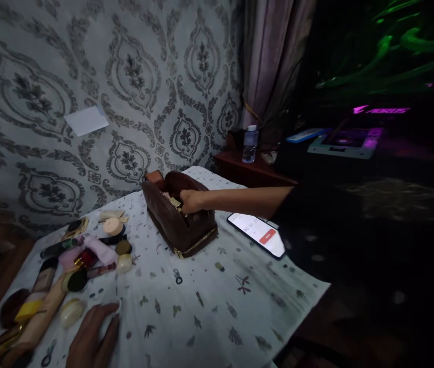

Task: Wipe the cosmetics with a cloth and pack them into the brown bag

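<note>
My right hand [191, 201] reaches into an open brown cosmetic bag [170, 225], its fingers bent and partly hidden by the rim. Beside those fingers a gold-coloured item [175, 202] shows inside; whether they grip anything is hidden. At the lower left, my left hand [93, 335] rests low over the cloth, fingers curved around a pale rounded item [118, 307] that is mostly covered. Close by it stands a small cream jar [71, 312]. Makeup lies in a loose group on the left, among it a pink tube [100, 250] and a dark-capped foundation bottle [46, 276].
A phone [257, 234] with a running timer lies right of the bag on the patterned cloth [201, 317]. Behind are a water bottle [250, 144] on a reddish wooden surface [235, 162] and the papered wall. A dark computer area glows at right.
</note>
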Motion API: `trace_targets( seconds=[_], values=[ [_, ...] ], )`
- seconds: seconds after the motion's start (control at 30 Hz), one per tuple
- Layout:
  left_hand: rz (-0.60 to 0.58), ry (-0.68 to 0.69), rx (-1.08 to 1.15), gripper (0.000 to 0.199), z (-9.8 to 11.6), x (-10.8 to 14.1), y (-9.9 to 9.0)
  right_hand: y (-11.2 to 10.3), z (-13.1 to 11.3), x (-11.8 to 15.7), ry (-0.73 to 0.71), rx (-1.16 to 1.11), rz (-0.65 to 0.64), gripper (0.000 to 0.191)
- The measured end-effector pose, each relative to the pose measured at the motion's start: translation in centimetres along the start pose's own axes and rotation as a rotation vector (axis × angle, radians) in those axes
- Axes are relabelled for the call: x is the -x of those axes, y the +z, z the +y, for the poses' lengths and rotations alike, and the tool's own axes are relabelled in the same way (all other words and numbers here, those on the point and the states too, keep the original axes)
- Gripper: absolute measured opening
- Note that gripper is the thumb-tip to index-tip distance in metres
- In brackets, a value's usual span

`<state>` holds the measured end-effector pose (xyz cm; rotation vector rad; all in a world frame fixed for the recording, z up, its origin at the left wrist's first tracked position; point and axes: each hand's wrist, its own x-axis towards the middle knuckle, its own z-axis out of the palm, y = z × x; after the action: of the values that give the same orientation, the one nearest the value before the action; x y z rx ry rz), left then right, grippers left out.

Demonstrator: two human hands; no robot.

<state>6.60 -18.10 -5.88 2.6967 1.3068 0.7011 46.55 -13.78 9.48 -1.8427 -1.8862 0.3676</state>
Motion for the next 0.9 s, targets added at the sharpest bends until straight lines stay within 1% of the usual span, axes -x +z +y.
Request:
trace_targets(
  seconds=[0.07, 0.13, 0.27, 0.33, 0.4, 0.5, 0.57, 0.67, 0.73, 0.83, 0.9],
  values=[
    [0.013, 0.007, -0.008, 0.028, 0.3, 0.1, 0.0, -0.3, -0.6, 0.9, 0.030, 0.111, -0.170, 0.014],
    [0.019, 0.017, 0.000, 0.027, 0.6, 0.1, 0.0, -0.6, -1.2, 2.6, 0.030, 0.212, -0.276, 0.010],
    [0.034, 0.064, 0.021, 0.026, 1.0, -0.1, 0.0, -1.2, -2.5, 5.7, 0.017, 0.353, -0.413, 0.023],
    [0.063, 0.088, 0.025, 0.025, 1.2, -0.2, 0.0, -1.3, -3.1, 6.4, -0.002, 0.438, -0.487, 0.028],
    [0.116, 0.104, 0.021, 0.024, 1.7, -0.3, 0.0, -1.3, -3.4, 6.6, -0.021, 0.508, -0.531, 0.032],
    [0.173, 0.123, 0.021, 0.021, 2.3, -0.4, -0.1, -1.1, -3.2, 6.7, -0.034, 0.535, -0.517, 0.036],
    [0.165, 0.139, 0.016, 0.020, 2.6, -0.4, -0.2, -0.7, -2.7, 6.6, -0.047, 0.504, -0.484, 0.036],
    [0.182, 0.146, 0.001, 0.019, 2.6, -0.4, -0.1, -0.2, -2.0, 5.9, -0.062, 0.416, -0.428, 0.027],
    [0.196, 0.144, 0.001, 0.020, 2.6, -0.3, 0.0, 0.0, -1.7, 4.6, -0.048, 0.386, -0.379, 0.019],
    [0.197, 0.144, 0.019, 0.018, 2.6, -0.3, 0.1, 0.4, -1.6, 2.0, 0.026, 0.366, -0.310, 0.030],
    [0.184, 0.130, 0.046, 0.016, 2.7, -0.3, 0.0, 0.9, -1.5, 0.4, 0.102, 0.339, -0.272, 0.029]
  ],
)
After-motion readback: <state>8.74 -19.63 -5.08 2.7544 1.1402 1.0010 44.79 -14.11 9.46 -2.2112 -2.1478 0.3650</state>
